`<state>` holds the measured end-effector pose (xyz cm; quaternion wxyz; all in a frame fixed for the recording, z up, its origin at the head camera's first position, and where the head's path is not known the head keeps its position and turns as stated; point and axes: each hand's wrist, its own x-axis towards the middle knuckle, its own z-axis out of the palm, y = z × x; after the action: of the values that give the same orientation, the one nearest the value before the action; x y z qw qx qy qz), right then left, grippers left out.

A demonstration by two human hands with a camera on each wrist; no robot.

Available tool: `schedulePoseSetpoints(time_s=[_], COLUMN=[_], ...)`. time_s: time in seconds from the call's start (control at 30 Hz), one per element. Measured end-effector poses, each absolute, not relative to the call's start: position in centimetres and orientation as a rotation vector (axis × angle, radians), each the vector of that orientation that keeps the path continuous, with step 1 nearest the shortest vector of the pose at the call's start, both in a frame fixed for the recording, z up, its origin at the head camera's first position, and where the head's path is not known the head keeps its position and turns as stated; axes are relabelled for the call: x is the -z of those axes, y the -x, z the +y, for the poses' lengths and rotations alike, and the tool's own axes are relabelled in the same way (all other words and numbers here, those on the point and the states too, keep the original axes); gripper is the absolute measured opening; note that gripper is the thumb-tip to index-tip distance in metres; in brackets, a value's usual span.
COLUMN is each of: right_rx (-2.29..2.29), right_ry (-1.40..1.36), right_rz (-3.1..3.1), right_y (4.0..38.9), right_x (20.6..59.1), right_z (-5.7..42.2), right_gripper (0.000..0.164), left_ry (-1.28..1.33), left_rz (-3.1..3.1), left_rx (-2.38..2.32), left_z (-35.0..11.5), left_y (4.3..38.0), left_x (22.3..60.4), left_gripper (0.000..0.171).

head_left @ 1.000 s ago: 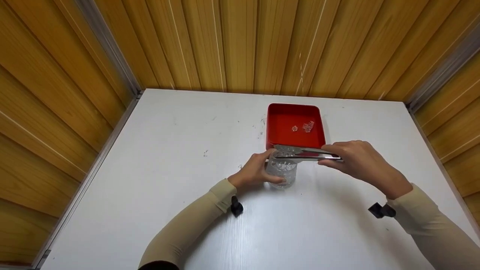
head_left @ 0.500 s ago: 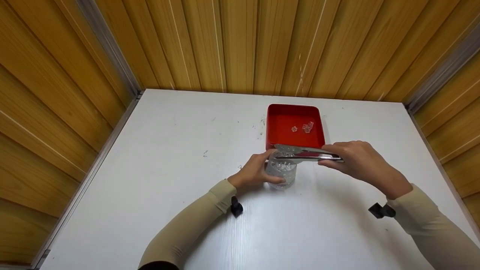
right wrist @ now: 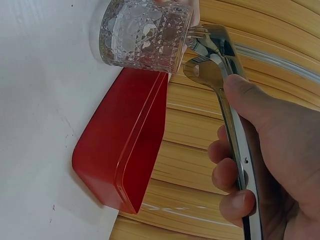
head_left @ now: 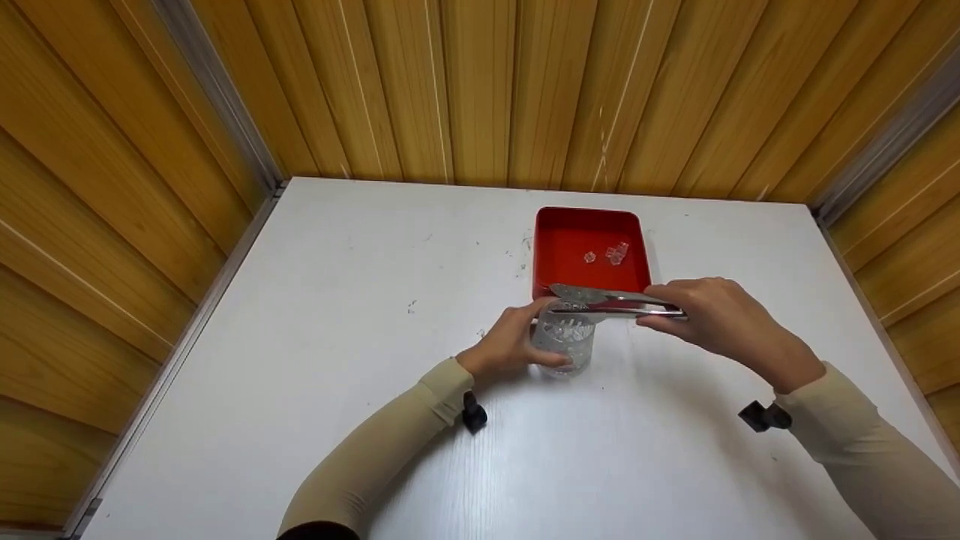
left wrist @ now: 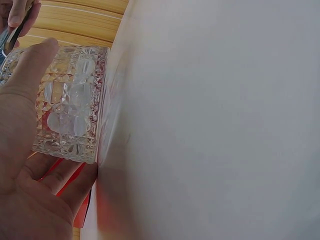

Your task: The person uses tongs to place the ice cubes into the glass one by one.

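Observation:
A clear cut-glass tumbler point(head_left: 566, 349) stands upright on the white table, with clear pieces visible inside it. My left hand point(head_left: 514, 341) holds it from the left, its thumb along the near side and its other fingers behind. My right hand point(head_left: 709, 322) grips metal serving tongs point(head_left: 619, 307), which have one fork-shaped head and one spoon-shaped head point(right wrist: 204, 70). These heads are just over the glass's rim, slightly apart. Whether anything lies between them I cannot tell. Behind the glass, several clear cubes point(head_left: 617, 253) lie in a red square tray point(head_left: 562, 217).
The white table point(head_left: 337, 300) carries dark scuff marks left of the tray. Yellow wood-look panels point(head_left: 480, 90) enclose its back and sides. Black wrist mounts point(head_left: 472, 412) sit on both sleeves.
The tongs and my right hand have risen very slightly over the glass. My left hand and the tumbler have stayed in place, and the cubes in the tray are unmoved.

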<state>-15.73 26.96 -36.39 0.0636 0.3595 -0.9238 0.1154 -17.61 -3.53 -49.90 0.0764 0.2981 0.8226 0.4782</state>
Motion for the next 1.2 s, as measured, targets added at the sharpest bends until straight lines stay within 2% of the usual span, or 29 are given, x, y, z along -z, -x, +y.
schedulePoseSetpoints(time_s=[0.17,0.67,1.2], right_rx=[-0.358,-0.272,-0.247], right_ry=[-1.117,-0.971,-0.900], right_rz=[-2.732,-2.932,-3.006], right_y=[16.5,20.7,25.0], right_x=[35.9,34.6,34.9], right_z=[27.4,27.7,27.9], right_gripper=[0.039,0.019,0.023], left_ry=[-0.899,-0.932,-0.917], left_rz=[2.454,2.468,2.451], left_rx=[-1.447,-1.451,-1.447], left_z=[-3.5,-3.5,-3.5], left_y=[17.6,17.6,17.8], left_x=[50.0,49.9,49.8], left_gripper=[0.084,0.083,0.084])
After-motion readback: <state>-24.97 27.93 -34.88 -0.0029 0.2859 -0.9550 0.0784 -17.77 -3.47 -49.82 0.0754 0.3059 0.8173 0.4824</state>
